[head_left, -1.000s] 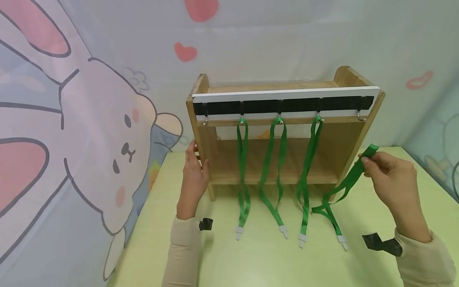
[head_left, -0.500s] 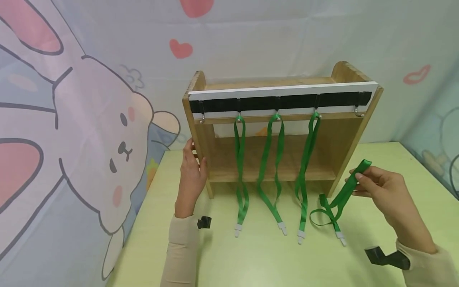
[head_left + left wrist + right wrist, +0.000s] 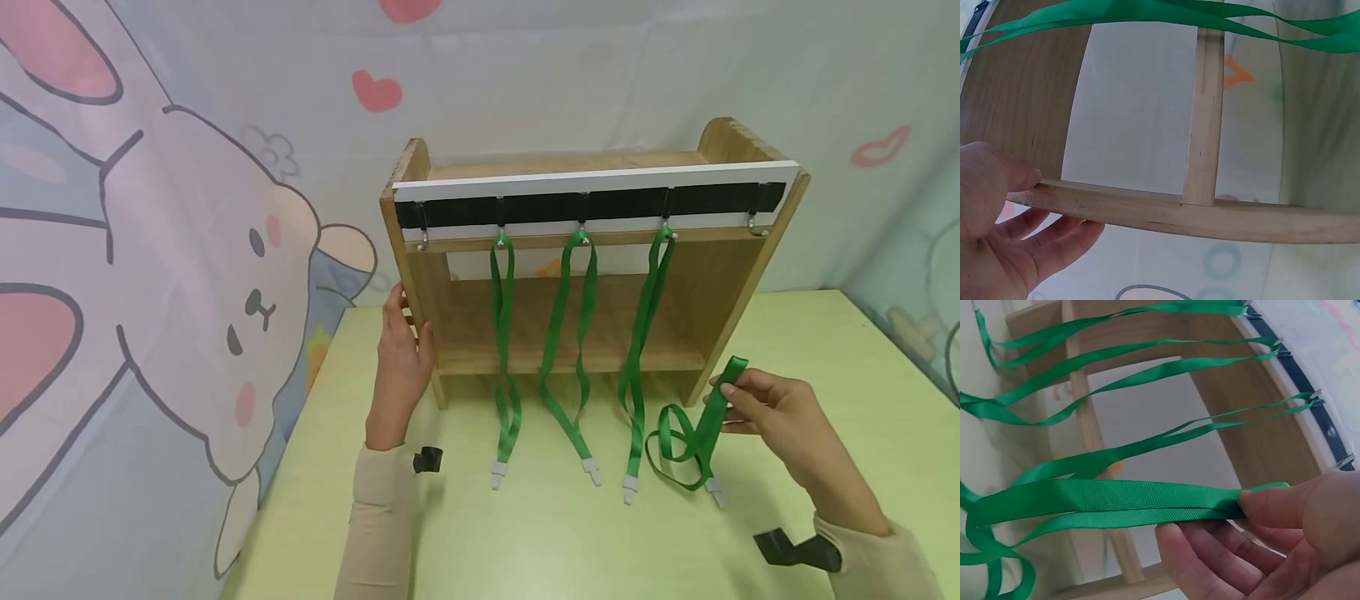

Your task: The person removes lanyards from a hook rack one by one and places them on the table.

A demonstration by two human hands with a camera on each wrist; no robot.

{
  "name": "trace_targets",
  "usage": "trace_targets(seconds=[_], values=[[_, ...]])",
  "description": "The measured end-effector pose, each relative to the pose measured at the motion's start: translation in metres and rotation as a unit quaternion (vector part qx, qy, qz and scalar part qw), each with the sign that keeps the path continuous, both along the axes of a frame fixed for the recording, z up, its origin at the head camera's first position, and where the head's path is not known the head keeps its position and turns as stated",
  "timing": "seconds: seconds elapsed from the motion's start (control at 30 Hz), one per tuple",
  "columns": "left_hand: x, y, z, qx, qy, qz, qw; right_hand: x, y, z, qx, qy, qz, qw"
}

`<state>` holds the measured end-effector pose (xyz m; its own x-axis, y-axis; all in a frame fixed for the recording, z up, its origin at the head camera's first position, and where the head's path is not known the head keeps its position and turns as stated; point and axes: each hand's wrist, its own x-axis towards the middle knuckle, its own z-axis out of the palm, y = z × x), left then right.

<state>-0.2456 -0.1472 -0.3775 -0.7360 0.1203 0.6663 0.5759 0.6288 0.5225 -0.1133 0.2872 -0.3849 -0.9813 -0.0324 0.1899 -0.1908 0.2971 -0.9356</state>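
Observation:
My right hand pinches the looped top of a green lanyard between thumb and fingers, low by the rack's right side. The rest of its strap droops in loops onto the table, where its white clip lies. In the right wrist view the strap stretches out flat from the fingertips. My left hand holds the left side of the wooden rack, thumb in front and fingers behind, as the left wrist view shows on the side board.
Three green lanyards hang from the middle hooks of the white and black strip. The far-left hook and far-right hook carry nothing. A pale green table lies below, with a printed cloth behind.
My right hand has come down and to the left with the lanyard's top, and the strap has folded into looser loops. My left hand stays on the rack.

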Motion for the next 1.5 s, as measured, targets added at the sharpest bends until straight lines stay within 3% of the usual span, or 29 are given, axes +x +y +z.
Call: trace_targets(seconds=[0.2, 0.57, 0.87, 1.27, 1.5], values=[[-0.001, 0.000, 0.002, 0.001, -0.010, -0.006, 0.9999, -0.004, 0.000, -0.014, 0.017, -0.019, 0.010, 0.9996], [-0.002, -0.002, 0.001, 0.000, -0.010, -0.006, 0.9999, -0.011, -0.002, -0.041, 0.075, -0.064, -0.019, 0.9950], [0.000, -0.003, 0.001, 0.001, -0.005, -0.002, 1.0000, -0.021, -0.009, -0.056, 0.186, -0.041, -0.070, 0.9792], [0.000, -0.002, -0.001, -0.001, -0.011, 0.000, 0.9999, -0.034, -0.013, -0.075, 0.285, -0.014, -0.052, 0.9570], [0.001, -0.002, 0.001, -0.003, -0.009, 0.002, 1.0000, -0.037, -0.016, -0.078, 0.289, 0.002, -0.042, 0.9565]])
